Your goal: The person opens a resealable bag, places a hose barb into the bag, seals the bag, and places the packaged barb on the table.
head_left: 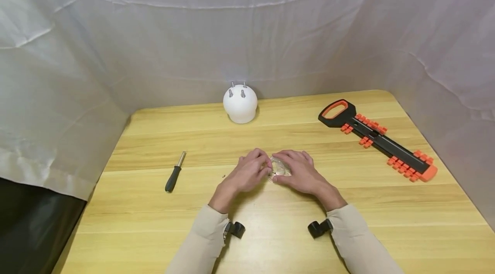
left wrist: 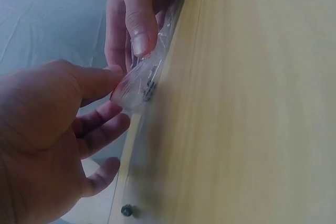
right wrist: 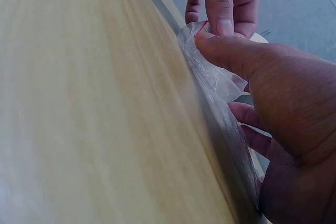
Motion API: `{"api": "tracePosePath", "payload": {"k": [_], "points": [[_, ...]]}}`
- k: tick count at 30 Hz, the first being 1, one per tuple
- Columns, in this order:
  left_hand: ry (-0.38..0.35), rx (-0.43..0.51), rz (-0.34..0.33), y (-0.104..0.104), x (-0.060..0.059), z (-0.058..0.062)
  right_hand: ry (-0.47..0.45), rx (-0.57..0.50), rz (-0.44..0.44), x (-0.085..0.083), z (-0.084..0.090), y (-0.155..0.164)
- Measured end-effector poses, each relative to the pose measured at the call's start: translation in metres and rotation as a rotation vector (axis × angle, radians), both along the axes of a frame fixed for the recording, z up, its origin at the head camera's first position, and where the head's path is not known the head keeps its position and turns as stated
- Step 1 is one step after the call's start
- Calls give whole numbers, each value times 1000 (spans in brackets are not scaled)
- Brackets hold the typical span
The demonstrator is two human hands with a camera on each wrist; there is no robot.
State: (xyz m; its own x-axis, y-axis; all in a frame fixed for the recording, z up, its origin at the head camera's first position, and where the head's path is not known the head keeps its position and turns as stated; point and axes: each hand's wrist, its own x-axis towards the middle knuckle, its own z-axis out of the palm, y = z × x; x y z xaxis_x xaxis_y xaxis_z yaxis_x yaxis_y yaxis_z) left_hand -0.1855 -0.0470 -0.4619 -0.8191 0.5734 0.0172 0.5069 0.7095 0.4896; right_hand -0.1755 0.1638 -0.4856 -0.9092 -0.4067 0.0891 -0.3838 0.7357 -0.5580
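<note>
Both hands meet near the middle of the table (head_left: 348, 205), closer to the near edge than the far one, over a small clear bag (head_left: 279, 168). The left hand (head_left: 247, 174) pinches one end of the bag between thumb and forefinger; the right hand (head_left: 297, 172) pinches the other end the same way, its remaining fingers curled over the plastic. The left wrist view shows small dark metal bits (left wrist: 149, 83), likely screws, inside the bag (left wrist: 137, 85), and a red strip along its mouth. This looks like the opening step: the two pinches seem set to pull the seal apart. The next move would call for a firm, even pull with the mouth kept up so nothing spills. The bag lies flat, long axis roughly parallel to the near edge, mouth toward the left hand as far as I can tell.

A screwdriver (head_left: 174, 173) lies toward the left edge, a white dome (head_left: 240, 103) with studs at the far edge, an orange-and-black rack (head_left: 377, 138) toward the far right corner.
</note>
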Motion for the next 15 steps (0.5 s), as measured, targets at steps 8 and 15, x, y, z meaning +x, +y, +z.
{"api": "tracePosePath", "payload": {"k": [8, 15], "points": [[-34, 44, 45, -9, 1, 2, -5, -5, -1, 1, 1, -1], [-59, 64, 85, -23, 6, 2, -5, -3, -6, 1, 1, 0]]}}
